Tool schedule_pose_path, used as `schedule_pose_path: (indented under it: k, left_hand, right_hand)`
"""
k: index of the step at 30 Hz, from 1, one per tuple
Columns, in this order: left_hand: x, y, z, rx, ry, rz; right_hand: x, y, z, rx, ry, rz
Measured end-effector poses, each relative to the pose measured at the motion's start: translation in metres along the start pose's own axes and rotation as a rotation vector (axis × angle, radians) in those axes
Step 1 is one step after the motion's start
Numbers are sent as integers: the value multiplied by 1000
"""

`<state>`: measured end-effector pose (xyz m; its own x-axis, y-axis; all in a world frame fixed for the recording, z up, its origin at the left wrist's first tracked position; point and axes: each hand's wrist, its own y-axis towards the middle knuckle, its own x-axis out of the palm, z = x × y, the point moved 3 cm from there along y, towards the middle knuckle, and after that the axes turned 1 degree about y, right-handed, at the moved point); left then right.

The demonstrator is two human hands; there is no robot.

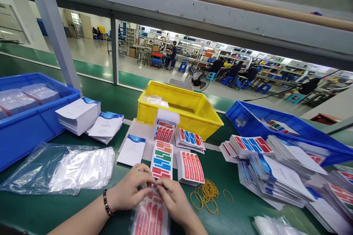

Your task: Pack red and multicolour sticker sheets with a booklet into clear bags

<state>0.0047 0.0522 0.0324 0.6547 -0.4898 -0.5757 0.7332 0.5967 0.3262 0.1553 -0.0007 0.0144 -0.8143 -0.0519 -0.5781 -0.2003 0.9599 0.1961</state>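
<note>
My left hand (131, 189) and my right hand (173, 200) meet at the near edge of the green table. Both pinch the top edge of a clear plastic bag (151, 214) that holds red sticker sheets. A beaded bracelet is on my left wrist and a ring on one finger. Just beyond my hands lie stacks of sticker sheets: a red, green and blue one (162, 159), a red one (191, 167) and a red and blue one (190, 139). A white booklet (131, 149) lies to the left of them.
Yellow rubber bands (207, 194) lie right of my hands. Clear bags (68, 169) are piled at left, by a blue bin (24, 128) and booklet stacks (79, 114). A yellow bin (193, 112) stands behind. Booklets and sheets (278, 176) crowd the right. People work at distant benches.
</note>
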Motion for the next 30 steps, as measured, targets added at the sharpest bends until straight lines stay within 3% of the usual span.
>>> schedule_pose_path:
  k: [2,5,9,12,15,20,25,28,30]
  left_hand:
    - [4,1,-2,-69,69,-126]
    - [6,3,-8,-219,169,-171]
    - [5,1,-10,-286,114,-234]
    - [10,-4,-8,-292,-55,-345]
    - [19,-9,-7,-321,-247,-489]
    - [32,-15,-17,-387,-324,-627]
    - [29,-15,-20,-354,-441,-578]
    - [23,-15,-14,-340,-571,-471]
    - [21,-13,-11,-346,-667,-409]
  right_hand:
    - [-6,-2,1,49,-3,-150]
    - [-19,-6,7,85,-56,-269]
    - [-33,-6,8,4,25,-235]
    - [-33,6,3,-58,51,-60]
    - [-16,29,-7,-156,-110,67]
    - [36,76,-13,-278,-517,-104]
    - [67,98,-5,-284,-736,-121]
    - [66,98,-4,-325,-724,-65]
    - [53,95,-7,-344,-709,9]
